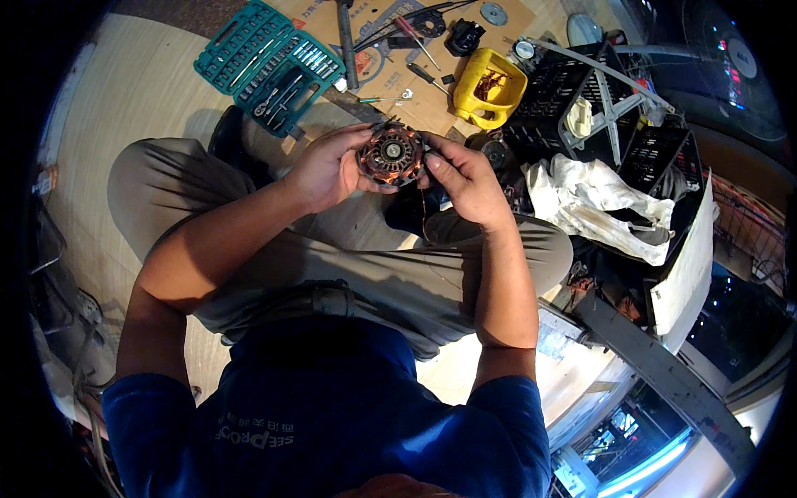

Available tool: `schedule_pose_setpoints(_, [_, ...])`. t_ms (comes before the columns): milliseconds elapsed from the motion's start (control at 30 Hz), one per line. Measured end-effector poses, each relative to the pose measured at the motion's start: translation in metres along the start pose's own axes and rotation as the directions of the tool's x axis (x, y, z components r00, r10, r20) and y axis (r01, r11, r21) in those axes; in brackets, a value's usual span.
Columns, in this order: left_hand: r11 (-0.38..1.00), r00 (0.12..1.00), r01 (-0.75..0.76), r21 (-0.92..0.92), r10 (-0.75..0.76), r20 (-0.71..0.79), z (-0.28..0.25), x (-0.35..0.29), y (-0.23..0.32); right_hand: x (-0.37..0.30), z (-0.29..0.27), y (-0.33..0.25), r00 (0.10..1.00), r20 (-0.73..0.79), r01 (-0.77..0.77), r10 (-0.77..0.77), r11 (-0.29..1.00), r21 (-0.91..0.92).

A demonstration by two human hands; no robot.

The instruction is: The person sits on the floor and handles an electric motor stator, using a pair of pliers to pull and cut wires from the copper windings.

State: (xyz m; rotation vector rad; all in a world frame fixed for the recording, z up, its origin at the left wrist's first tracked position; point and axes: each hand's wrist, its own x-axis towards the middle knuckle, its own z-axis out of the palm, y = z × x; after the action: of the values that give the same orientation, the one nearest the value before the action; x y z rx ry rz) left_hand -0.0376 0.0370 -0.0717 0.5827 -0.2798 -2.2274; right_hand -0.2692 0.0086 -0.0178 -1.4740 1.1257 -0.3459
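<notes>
Above my crossed legs I hold a round motor core with copper windings [392,155], its pale metal hub facing up. My left hand [325,171] is closed on its left side, fingers reaching underneath. On the other side, my right hand [470,179] grips the right edge with the thumb pressed near the rim. A thin copper-coloured wire [424,212] hangs below the core near the right hand. The fingertips under the core are hidden.
Ahead lie an open teal socket set [286,73], a hammer [347,46] and screwdrivers [427,77] by a cardboard sheet [378,79]. A cut yellow jug [477,106] holds copper scraps. Black crates [531,116] and white cloth [581,195] stand right.
</notes>
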Motion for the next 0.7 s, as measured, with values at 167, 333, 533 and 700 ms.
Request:
schedule_pose_setpoints(167, [1.0,1.0,-0.002,-0.015,0.002,0.002,-0.003,0.0,-0.001,-0.001,0.001,0.0,1.0,0.008,-0.007,0.007,0.997,0.071])
schedule_pose_setpoints(333, [1.0,1.0,0.015,-0.011,-0.015,-0.023,-0.001,-0.001,0.0,-0.001,0.0,-0.003,1.0,0.028,0.005,-0.008,0.997,0.074])
schedule_pose_setpoints(533, [0.999,1.0,0.019,-0.026,-0.019,-0.008,-0.002,0.0,-0.001,-0.001,0.001,-0.003,0.999,0.043,-0.039,0.033,0.987,0.154])
schedule_pose_setpoints(700, [0.999,1.0,0.007,-0.036,-0.007,-0.005,-0.003,0.0,-0.002,-0.003,0.002,-0.009,0.998,0.058,-0.013,0.005,0.99,0.141])
